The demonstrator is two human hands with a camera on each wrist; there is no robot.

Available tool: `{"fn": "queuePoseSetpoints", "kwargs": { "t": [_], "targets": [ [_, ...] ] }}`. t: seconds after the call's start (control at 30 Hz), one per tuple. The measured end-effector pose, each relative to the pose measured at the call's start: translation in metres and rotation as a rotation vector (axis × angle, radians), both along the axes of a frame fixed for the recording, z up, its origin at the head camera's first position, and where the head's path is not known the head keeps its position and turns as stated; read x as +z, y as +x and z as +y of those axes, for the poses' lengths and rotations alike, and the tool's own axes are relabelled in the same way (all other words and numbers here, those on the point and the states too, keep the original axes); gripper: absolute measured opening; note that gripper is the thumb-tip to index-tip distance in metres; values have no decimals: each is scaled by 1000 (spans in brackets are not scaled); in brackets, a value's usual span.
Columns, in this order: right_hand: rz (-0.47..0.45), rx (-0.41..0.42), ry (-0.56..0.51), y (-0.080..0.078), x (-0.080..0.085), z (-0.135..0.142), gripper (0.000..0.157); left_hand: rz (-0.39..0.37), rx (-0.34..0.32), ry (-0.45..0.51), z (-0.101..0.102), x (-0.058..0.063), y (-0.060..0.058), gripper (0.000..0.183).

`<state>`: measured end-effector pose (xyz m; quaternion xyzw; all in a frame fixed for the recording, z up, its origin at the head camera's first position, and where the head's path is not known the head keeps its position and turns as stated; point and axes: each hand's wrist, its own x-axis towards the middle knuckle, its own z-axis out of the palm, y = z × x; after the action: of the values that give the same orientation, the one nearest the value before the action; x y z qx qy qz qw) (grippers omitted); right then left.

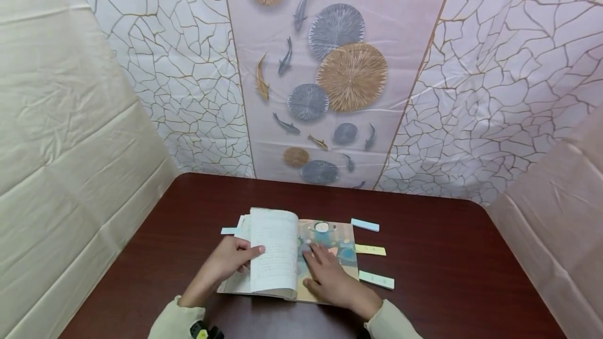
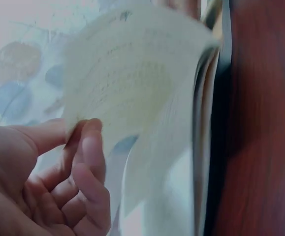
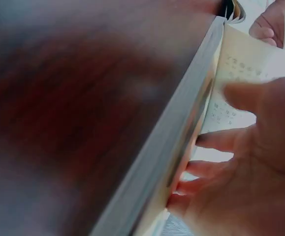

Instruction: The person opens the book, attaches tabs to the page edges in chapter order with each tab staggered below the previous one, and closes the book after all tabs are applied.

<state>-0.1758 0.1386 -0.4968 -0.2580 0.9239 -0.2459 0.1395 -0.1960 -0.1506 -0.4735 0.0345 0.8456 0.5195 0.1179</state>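
An open book lies on the table, with a colourful illustrated page on its right side. My left hand pinches the outer edge of a white printed page between thumb and fingers. That page is raised and curved over the left side of the book, partly covering it. In the left wrist view the thumb and fingertips meet at the edge of the lifted page. My right hand rests on the illustrated page, its fingers spread. In the right wrist view its fingers reach over the book's thick edge.
Blue, yellow and green paper strips lie at the book's right edge. Another pale blue strip sticks out on the left. The dark red-brown table is bordered by patterned cloth walls.
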Motion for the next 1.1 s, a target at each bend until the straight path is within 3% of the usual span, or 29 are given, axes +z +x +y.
{"fn": "queuePoseSetpoints", "kwargs": {
  "t": [0.17, 0.33, 0.53, 0.73, 0.83, 0.93, 1.0, 1.1],
  "targets": [
    [52, -66, 142, 3, 0, -3, 69, 11, 40, -168, -29, 3, -6, 47],
    [40, -139, 198, 6, 7, -9, 68, -2, 84, -320, -44, -2, -12, 45],
    [31, -148, 219, 5, 7, -12, 68, 32, 89, -563, -44, -14, -12, 39],
    [5, -172, 236, 5, 8, -13, 67, 64, 74, -697, -31, -15, -12, 39],
    [-3, -190, 249, 6, 9, -13, 66, 172, 65, -751, -18, -12, -11, 37],
    [-12, -197, 244, 7, 9, -14, 66, 383, 12, -761, -1, -9, -5, 24],
    [-17, -197, 235, 7, 9, -14, 66, 527, -76, -704, 14, -7, 2, 22],
    [-23, -196, 215, 7, 6, -13, 66, 604, -238, -637, 39, -7, 12, 28]
  ]
}}
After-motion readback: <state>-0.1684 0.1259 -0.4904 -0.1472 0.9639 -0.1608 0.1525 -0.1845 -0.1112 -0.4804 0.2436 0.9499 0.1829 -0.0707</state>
